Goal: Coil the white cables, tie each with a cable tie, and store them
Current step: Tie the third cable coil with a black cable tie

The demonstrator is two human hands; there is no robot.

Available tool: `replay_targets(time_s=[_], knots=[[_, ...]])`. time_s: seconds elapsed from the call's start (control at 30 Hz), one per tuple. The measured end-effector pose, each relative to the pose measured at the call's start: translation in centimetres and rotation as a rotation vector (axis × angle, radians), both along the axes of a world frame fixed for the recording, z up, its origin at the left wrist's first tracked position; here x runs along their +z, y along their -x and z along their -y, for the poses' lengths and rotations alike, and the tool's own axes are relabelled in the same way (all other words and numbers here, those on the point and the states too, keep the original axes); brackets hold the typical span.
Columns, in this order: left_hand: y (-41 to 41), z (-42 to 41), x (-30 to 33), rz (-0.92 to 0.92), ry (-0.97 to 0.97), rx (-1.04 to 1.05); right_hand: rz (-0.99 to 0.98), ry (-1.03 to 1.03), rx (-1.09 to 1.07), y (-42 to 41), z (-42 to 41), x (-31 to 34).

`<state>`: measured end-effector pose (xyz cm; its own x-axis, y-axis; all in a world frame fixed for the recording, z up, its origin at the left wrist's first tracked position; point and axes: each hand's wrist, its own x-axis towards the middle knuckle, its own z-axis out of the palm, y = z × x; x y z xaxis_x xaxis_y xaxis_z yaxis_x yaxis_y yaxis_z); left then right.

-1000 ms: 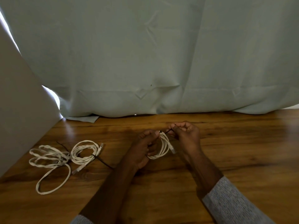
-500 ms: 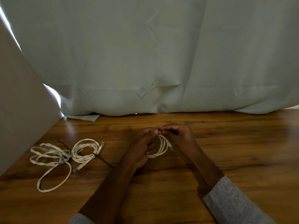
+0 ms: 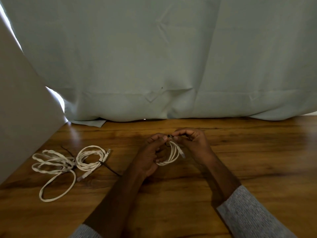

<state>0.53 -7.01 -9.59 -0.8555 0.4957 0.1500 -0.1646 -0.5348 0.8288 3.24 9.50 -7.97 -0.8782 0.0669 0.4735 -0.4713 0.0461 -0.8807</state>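
I am seeing the left hand [image 3: 148,158] gripping a small coil of white cable [image 3: 172,154] above the brown wooden table [image 3: 257,160]. The right hand [image 3: 193,143] is pinching a thin black cable tie [image 3: 169,135] at the coil's top. Two tied white cable bundles, one round [image 3: 90,158] and one loose [image 3: 53,166], are lying together at left, before a pale grey curtain [image 3: 171,57].

One head cam, wide-angle, looks fwd & down over table [image 3: 240,169] toward curtain [image 3: 154,57] (hands close).
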Motion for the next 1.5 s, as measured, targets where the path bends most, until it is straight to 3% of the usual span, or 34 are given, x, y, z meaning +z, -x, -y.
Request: replay_targets(time_s=[0.37, 0.77, 1.5], knots=[[-0.32, -0.20, 0.13, -0.035, 0.066, 0.005, -0.009, -0.061, 0.011, 0.05, 0.28, -0.19], [0.03, -0.05, 0.06, -0.040, 0.035, 0.029, 0.057, 0.015, 0.013, -0.13, 0.27, -0.15], [-0.25, -0.22, 0.16, -0.029, 0.116, 0.033, 0.004, 0.072, 0.001, 0.12, 0.78, -0.40]])
